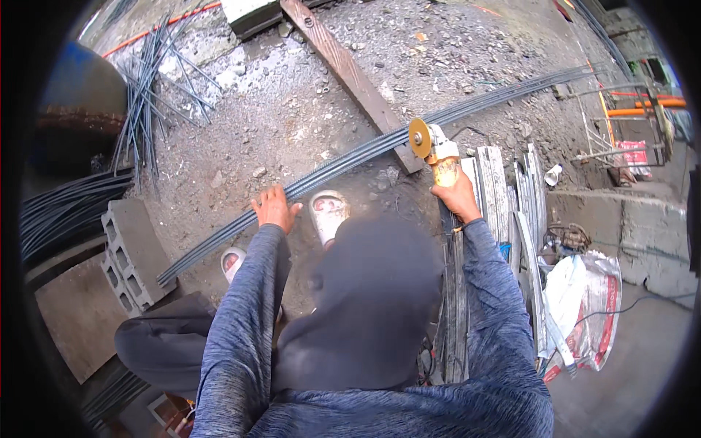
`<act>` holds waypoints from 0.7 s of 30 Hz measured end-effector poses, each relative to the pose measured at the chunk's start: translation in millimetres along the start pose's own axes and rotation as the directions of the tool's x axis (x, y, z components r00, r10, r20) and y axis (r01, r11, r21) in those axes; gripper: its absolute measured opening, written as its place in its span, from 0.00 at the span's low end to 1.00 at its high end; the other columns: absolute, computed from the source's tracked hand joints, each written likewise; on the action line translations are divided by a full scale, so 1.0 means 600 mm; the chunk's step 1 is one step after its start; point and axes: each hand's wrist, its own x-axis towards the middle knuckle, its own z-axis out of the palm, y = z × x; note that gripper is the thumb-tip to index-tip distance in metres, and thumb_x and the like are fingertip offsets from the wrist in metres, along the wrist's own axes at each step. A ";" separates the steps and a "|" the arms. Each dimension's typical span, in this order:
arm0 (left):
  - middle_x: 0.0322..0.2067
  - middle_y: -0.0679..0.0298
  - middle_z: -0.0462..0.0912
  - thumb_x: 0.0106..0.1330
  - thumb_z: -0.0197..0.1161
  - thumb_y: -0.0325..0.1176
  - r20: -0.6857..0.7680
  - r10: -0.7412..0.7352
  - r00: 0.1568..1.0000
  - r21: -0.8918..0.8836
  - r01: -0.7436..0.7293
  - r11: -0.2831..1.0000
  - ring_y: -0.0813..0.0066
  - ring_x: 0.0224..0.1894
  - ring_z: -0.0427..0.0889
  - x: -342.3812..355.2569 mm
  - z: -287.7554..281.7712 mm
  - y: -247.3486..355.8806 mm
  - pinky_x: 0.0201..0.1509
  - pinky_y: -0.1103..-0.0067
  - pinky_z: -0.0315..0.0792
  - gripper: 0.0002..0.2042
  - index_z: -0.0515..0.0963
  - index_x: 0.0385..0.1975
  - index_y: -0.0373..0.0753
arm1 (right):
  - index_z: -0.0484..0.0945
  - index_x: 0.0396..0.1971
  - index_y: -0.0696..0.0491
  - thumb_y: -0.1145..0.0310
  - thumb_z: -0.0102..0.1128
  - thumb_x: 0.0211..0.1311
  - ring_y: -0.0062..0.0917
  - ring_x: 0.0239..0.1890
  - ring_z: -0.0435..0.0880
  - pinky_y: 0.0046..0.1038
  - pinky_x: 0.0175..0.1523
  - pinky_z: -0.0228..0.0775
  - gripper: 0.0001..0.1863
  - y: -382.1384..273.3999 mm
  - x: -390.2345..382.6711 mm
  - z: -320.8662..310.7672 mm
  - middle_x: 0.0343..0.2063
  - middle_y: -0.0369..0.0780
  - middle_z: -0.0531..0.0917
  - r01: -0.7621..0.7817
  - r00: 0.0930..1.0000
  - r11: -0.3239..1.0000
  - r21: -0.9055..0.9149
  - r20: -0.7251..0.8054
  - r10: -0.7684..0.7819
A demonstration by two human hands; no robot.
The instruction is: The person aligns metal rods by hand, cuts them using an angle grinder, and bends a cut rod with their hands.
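A bundle of long steel rebars [343,167] runs slantwise from the lower left to the upper right. My left hand [274,208] rests on the bundle near its left part, fingers over the bars and thumb out to the side. In my right hand [458,197] is a yellow angle grinder [444,166], gripped round its body. Its round tan disc [420,138] is right beside the bars, where they cross a wooden plank [350,84]. Whether the disc touches them or spins, I cannot tell.
A hollow concrete block [135,252] lies by the bundle's left end. Thin rods [150,95] are heaped near a dark drum [80,109]. Metal strips [493,186] and a white-and-red sack [595,306] lie to the right. My sandalled foot [328,213] is close to the bars.
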 end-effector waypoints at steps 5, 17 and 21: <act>0.61 0.54 0.73 0.64 0.67 0.54 0.049 0.006 0.999 0.018 -0.006 1.000 0.56 0.68 0.67 0.051 0.037 0.006 0.73 0.45 0.50 0.33 0.67 0.62 0.38 | 0.78 0.43 0.60 0.65 0.72 0.39 0.39 0.42 0.86 0.36 0.48 0.77 0.27 -0.009 0.082 0.036 0.37 0.48 0.86 0.013 0.995 0.982 -0.189 0.098 0.006; 0.49 0.60 0.76 0.65 0.60 0.61 -0.033 0.067 0.997 0.066 -0.065 0.996 0.60 0.57 0.73 0.061 0.070 -0.012 0.60 0.53 0.65 0.30 0.73 0.53 0.41 | 0.78 0.42 0.60 0.65 0.72 0.39 0.41 0.43 0.86 0.37 0.50 0.76 0.26 -0.015 0.138 0.073 0.38 0.50 0.86 -0.003 0.989 0.952 -0.305 0.143 0.049; 0.48 0.60 0.76 0.64 0.60 0.61 -0.057 0.062 0.996 0.074 -0.058 0.996 0.61 0.57 0.73 0.058 0.071 -0.013 0.60 0.54 0.65 0.30 0.73 0.53 0.41 | 0.78 0.43 0.59 0.65 0.72 0.39 0.42 0.44 0.86 0.37 0.50 0.76 0.28 -0.022 0.148 0.080 0.39 0.51 0.86 0.007 0.986 0.948 -0.317 0.159 0.046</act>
